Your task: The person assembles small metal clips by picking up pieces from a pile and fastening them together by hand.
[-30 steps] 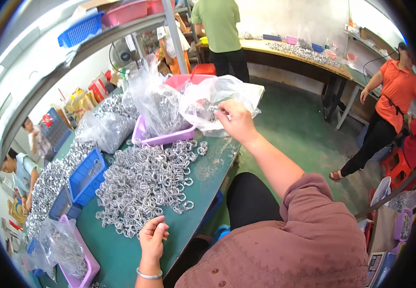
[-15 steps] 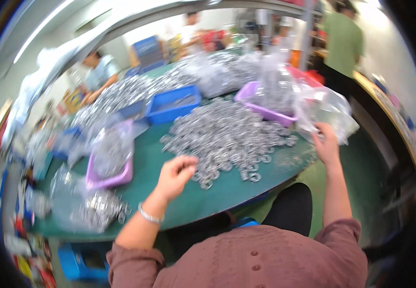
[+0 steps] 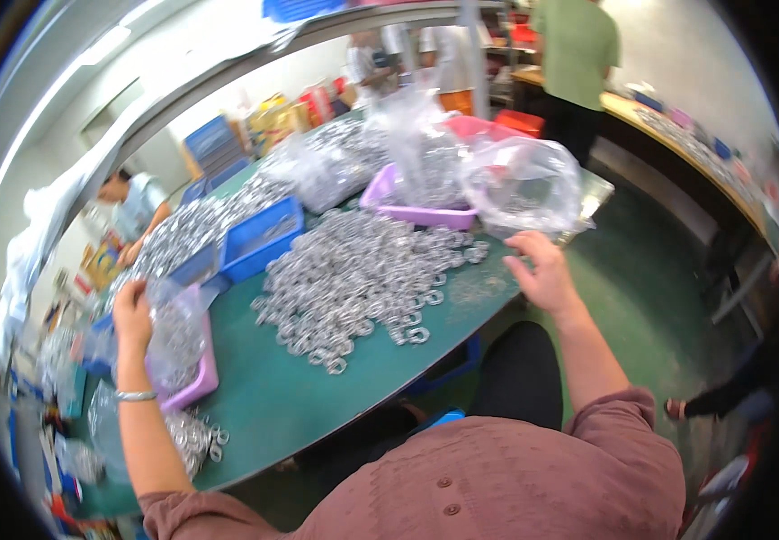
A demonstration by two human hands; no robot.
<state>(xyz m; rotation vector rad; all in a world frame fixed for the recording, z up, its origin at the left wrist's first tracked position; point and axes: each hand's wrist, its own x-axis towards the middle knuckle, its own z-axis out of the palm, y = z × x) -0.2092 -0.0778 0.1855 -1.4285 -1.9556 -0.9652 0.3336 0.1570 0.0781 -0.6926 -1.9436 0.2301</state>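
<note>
My left hand (image 3: 133, 315) is raised at the left, beside a clear plastic bag (image 3: 176, 333) of metal pieces that sits in a purple tray (image 3: 199, 385). Its fingers curl closed; whether they grip the plastic I cannot make out. My right hand (image 3: 544, 273) is open, thumb and fingers apart, just below an open-mouthed clear bag (image 3: 526, 193) at the table's right end. Between my hands a broad pile of loose silvery metal rings (image 3: 353, 279) lies on the green table (image 3: 273, 405).
Behind the pile stand a blue tray (image 3: 262, 238) and a second purple tray (image 3: 425, 216) with a filled bag (image 3: 416, 153). More metal pieces (image 3: 196, 225) are heaped at the far left, near a seated person (image 3: 138, 207). Someone in green (image 3: 577, 54) stands at a side bench (image 3: 677, 135).
My left hand has moved from the pile's near edge to the bagged tray at left. My right hand's fingers now sit apart below the clear bag. The view has swung right.
</note>
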